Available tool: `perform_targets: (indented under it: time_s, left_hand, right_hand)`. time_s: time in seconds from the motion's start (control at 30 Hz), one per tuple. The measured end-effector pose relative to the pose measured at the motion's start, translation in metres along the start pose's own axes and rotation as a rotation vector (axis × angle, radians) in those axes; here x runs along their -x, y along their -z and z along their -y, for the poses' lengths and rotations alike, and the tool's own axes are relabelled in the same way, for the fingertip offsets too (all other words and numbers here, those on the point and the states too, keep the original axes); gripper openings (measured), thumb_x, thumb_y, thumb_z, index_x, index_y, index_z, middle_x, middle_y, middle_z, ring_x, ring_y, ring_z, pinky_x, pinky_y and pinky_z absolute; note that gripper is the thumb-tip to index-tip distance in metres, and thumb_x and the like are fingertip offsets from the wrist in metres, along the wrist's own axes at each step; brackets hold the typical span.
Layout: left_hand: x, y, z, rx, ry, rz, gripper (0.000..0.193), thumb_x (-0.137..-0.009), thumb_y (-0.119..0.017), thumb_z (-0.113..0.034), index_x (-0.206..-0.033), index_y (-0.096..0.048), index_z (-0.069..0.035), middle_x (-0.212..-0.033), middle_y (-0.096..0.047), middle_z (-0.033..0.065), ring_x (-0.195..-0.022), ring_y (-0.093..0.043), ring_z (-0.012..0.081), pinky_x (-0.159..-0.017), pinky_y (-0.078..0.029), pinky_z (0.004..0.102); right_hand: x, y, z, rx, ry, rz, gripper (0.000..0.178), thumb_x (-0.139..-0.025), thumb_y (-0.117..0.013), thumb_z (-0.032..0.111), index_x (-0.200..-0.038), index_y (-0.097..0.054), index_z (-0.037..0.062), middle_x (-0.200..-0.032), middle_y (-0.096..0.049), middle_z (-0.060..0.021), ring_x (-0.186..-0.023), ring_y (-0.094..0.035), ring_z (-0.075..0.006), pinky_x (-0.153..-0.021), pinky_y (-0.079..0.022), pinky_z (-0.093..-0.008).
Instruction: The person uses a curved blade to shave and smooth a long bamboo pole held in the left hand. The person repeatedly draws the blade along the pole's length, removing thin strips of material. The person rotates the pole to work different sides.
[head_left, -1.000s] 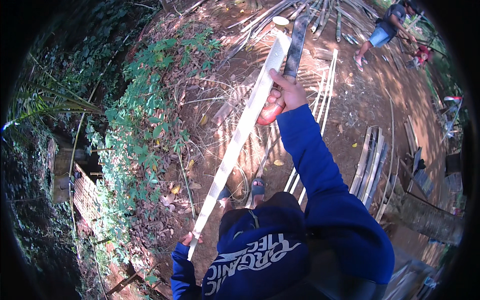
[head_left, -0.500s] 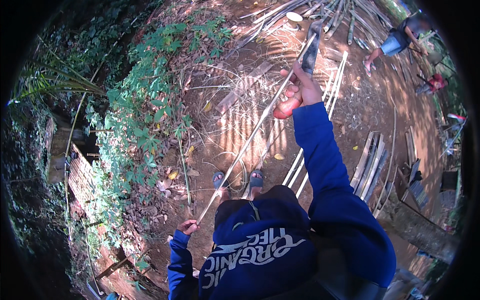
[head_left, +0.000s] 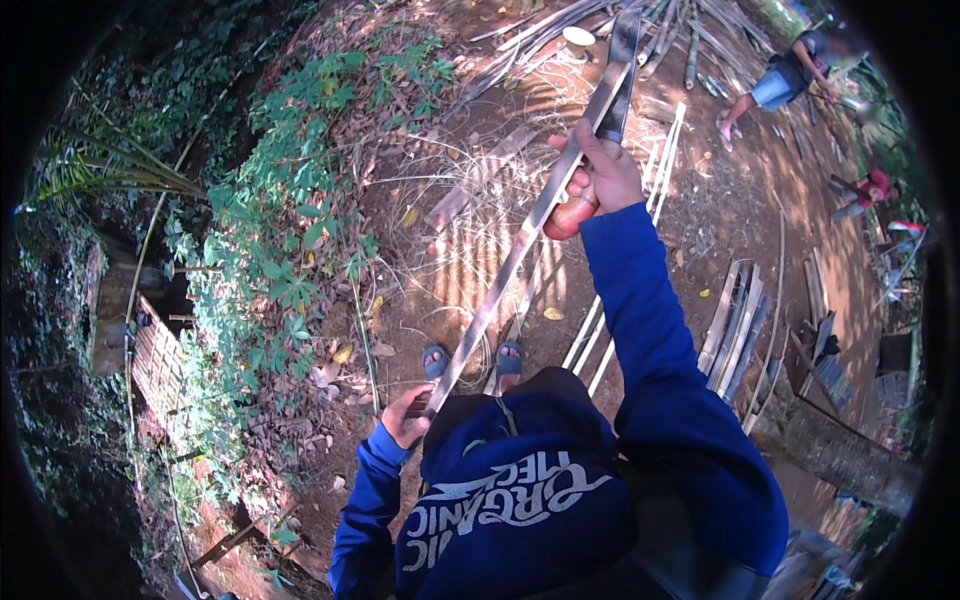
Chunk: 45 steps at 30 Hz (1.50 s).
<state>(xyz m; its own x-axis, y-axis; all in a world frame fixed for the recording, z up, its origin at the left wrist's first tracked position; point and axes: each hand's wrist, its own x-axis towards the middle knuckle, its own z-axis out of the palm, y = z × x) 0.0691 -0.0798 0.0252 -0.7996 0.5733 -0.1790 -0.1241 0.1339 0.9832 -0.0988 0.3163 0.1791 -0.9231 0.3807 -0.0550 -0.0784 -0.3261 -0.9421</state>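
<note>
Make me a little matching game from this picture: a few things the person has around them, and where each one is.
Things:
1. bamboo strip
2. knife
3. left hand
4. cut slats

Places:
A. lying on the ground to the person's right
B. gripping the strip's near, lower end
C. held in the right hand with its dark blade against the strip's far end
D. stretched slantwise between both hands

Pairs: 1-D, 2-C, 3-B, 4-A

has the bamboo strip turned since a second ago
Yes. The bamboo strip showed its broad face a second ago; now it shows its thin edge, over the slats on the ground.
</note>
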Motion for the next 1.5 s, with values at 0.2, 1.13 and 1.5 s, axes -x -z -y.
perform_targets:
  time_s: [0.2,1.13,1.5]
  left_hand:
    - [-0.013,0.001,0.025,-0.54,-0.196,-0.039,0.023,-0.095,-0.051,-0.019,-0.103,-0.057,0.001,-0.08,-0.059,0.0046,-0.065,-0.054,0.0149,-0.06,-0.046,0.0299]
    - [-0.045,0.043,-0.028,-0.532,-0.248,-0.015,0.032,-0.097,-0.042,-0.027,-0.099,-0.06,-0.001,-0.07,-0.054,0.0121,-0.057,-0.057,0.0276,-0.05,-0.044,0.038]
    - [-0.051,0.045,-0.049,-0.576,-0.211,-0.17,0.019,-0.092,-0.054,-0.018,-0.081,-0.053,-0.003,-0.054,-0.052,0.0176,-0.049,-0.056,0.0376,-0.044,-0.043,0.0422]
  right_hand:
    - [0.02,-0.011,0.014,0.186,0.052,-0.201,0.041,-0.087,-0.065,0.04,-0.09,-0.057,-0.0006,-0.078,-0.067,-0.0114,-0.041,-0.045,-0.0056,-0.038,-0.039,-0.021]
    - [0.125,-0.047,-0.05,1.61,0.845,0.361,0.049,-0.074,-0.06,0.064,-0.075,-0.061,0.0148,-0.058,-0.054,-0.0024,-0.046,-0.058,-0.0231,-0.048,-0.043,-0.0394]
    - [0.064,-0.04,0.016,1.544,0.689,0.079,0.048,-0.077,-0.06,0.064,-0.076,-0.057,0.0156,-0.055,-0.052,-0.0022,-0.043,-0.055,-0.0223,-0.041,-0.04,-0.0371]
